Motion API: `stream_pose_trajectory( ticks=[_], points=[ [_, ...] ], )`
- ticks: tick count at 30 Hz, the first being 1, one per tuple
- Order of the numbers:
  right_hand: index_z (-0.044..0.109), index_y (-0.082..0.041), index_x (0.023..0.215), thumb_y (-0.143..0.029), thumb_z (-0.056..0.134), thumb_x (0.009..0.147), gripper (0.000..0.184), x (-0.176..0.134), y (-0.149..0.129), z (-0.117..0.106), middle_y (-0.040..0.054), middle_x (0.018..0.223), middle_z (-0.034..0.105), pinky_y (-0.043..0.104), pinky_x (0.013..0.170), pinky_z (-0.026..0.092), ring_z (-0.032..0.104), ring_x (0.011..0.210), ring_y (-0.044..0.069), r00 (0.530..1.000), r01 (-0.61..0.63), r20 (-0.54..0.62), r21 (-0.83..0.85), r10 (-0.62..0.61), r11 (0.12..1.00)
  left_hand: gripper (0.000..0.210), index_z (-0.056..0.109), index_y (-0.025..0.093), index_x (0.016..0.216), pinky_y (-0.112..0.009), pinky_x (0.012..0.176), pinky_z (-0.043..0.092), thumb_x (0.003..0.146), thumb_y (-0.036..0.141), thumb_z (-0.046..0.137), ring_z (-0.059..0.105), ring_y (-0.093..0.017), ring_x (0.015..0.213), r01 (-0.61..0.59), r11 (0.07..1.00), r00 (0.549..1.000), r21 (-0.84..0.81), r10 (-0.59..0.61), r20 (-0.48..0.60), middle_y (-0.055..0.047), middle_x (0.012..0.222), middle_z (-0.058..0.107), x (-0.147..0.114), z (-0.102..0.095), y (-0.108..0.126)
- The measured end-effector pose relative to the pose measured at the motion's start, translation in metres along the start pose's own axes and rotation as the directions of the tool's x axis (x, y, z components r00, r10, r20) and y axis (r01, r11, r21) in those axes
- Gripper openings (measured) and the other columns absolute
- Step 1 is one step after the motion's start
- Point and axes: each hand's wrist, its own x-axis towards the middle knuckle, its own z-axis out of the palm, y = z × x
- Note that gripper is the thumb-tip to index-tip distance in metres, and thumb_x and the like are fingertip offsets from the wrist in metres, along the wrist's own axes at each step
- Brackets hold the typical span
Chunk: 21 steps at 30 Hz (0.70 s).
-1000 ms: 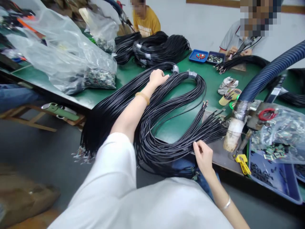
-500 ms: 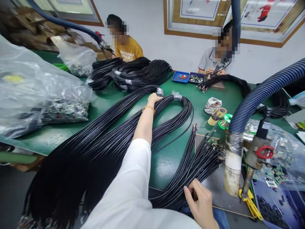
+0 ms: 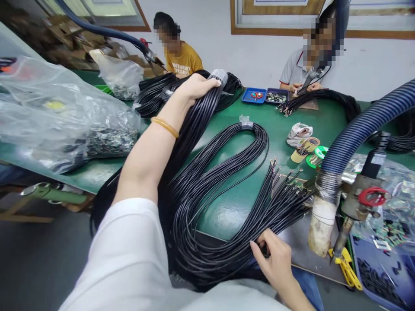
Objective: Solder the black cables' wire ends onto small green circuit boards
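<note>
In front of me, the left hand [image 3: 198,88] clasps a black cable bundle [image 3: 208,103] near its wrapped bend, raised above the green surface [image 3: 227,211]. The right hand [image 3: 275,255] curls at a second bundle [image 3: 207,255] looped there; whether it's gripping cables, I can't tell.

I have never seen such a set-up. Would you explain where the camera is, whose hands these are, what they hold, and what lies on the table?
The picture comes from a camera worn on a person's head, looking forward and down, so these are the wearer's own bare hands. The left hand holds up a bundle of black cables near its wrapped part. The right hand is at the edge of other cables; whether it grips any, I cannot tell. The green table also bears a plastic bag and a blue tray; a thick hose slants over its right side. Two people are at its far side.
</note>
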Motion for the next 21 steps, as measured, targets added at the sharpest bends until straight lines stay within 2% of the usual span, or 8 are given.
stream_pose_trajectory(
  ticks=[2, 5, 9, 11, 15, 17, 19, 21],
  points=[
    [0.049, -0.022, 0.076, -0.033, 0.061, 0.095, 0.025, 0.002, 0.0, -0.002, -0.0042, 0.068, 0.054, 0.024, 0.059, 0.037, 0.052, 0.06, 0.01, 1.0, -0.003, 0.022, 0.019, 0.003, 1.0, 0.064, 0.066, 0.002, 0.103, -0.043, 0.086, 0.05, 0.099, 0.059, 0.036, 0.067, -0.025, 0.095, 0.019, 1.0, 1.0, 0.012, -0.019, 0.025, -0.01, 0.087, 0.065, -0.02, 0.024, 0.018],
    [0.051, -0.022, 0.076, -0.034, 0.061, 0.096, 0.025, 0.003, 0.0, -0.004, -0.0039, 0.07, 0.055, 0.024, 0.061, 0.037, 0.052, 0.061, 0.01, 0.999, -0.004, 0.04, 0.038, 0.003, 0.999, 0.061, 0.07, 0.007, 0.095, -0.044, 0.092, 0.051, 0.092, 0.063, 0.047, 0.068, -0.034, 0.104, 0.009, 0.987, 0.994, 0.158, -0.026, 0.107, -0.016, 0.096, 0.07, -0.063, 0.087, 0.045],
    [0.052, -0.021, 0.073, -0.033, 0.059, 0.098, 0.028, 0.004, 0.001, -0.006, -0.0054, 0.067, 0.053, 0.024, 0.06, 0.036, 0.047, 0.055, 0.008, 1.0, -0.007, 0.016, 0.073, 0.006, 0.997, 0.068, 0.069, 0.007, 0.116, -0.046, 0.1, 0.049, 0.082, 0.065, 0.062, 0.064, -0.041, 0.117, -0.018, 0.981, 0.97, 0.194, -0.03, 0.243, -0.025, 0.12, 0.07, -0.101, 0.146, 0.062],
    [0.053, -0.021, 0.073, -0.033, 0.059, 0.098, 0.029, 0.005, 0.003, -0.007, -0.0059, 0.066, 0.052, 0.024, 0.06, 0.036, 0.045, 0.055, 0.007, 1.0, -0.008, 0.015, 0.085, 0.007, 0.996, 0.076, 0.064, 0.008, 0.127, -0.048, 0.104, 0.046, 0.082, 0.07, 0.058, 0.062, -0.042, 0.123, -0.013, 0.983, 0.961, 0.184, -0.038, 0.274, -0.025, 0.128, 0.067, -0.106, 0.144, 0.055],
    [0.055, -0.021, 0.074, -0.035, 0.058, 0.099, 0.028, 0.006, 0.007, -0.009, -0.0057, 0.066, 0.051, 0.025, 0.062, 0.035, 0.045, 0.056, 0.008, 0.999, -0.016, 0.042, 0.115, 0.012, 0.993, 0.09, 0.053, 0.019, 0.145, -0.044, 0.109, 0.044, 0.081, 0.082, 0.05, 0.059, -0.037, 0.13, 0.012, 0.99, 0.929, 0.141, -0.063, 0.364, -0.015, 0.143, 0.062, -0.129, 0.103, 0.017],
    [0.057, -0.021, 0.075, -0.036, 0.058, 0.099, 0.029, 0.007, 0.008, -0.01, -0.0056, 0.066, 0.05, 0.025, 0.063, 0.035, 0.045, 0.057, 0.008, 0.999, -0.024, 0.05, 0.13, 0.018, 0.991, 0.101, 0.042, 0.018, 0.154, -0.04, 0.114, 0.04, 0.077, 0.082, 0.055, 0.053, -0.035, 0.137, 0.022, 0.993, 0.929, 0.12, -0.064, 0.365, -0.014, 0.151, 0.054, -0.163, 0.08, -0.009],
    [0.057, -0.021, 0.075, -0.037, 0.058, 0.098, 0.029, 0.008, 0.009, -0.01, -0.0056, 0.065, 0.049, 0.026, 0.063, 0.034, 0.045, 0.057, 0.009, 0.998, -0.029, 0.051, 0.141, 0.022, 0.99, 0.107, 0.034, 0.018, 0.158, -0.04, 0.119, 0.034, 0.075, 0.079, 0.062, 0.046, -0.035, 0.143, -0.035, 0.994, 0.964, 0.103, 0.007, 0.264, -0.015, 0.157, 0.047, -0.211, 0.06, -0.038],
    [0.058, -0.021, 0.074, -0.038, 0.058, 0.098, 0.03, 0.01, 0.009, -0.011, -0.0055, 0.064, 0.049, 0.027, 0.063, 0.034, 0.044, 0.057, 0.009, 0.999, -0.028, 0.048, 0.152, 0.021, 0.988, 0.106, 0.033, 0.019, 0.158, -0.047, 0.119, 0.032, 0.075, 0.076, 0.065, 0.044, -0.038, 0.143, 0.037, 0.984, 0.985, 0.175, -0.066, 0.162, -0.017, 0.155, 0.049, -0.265, 0.041, -0.069]
  ],
)
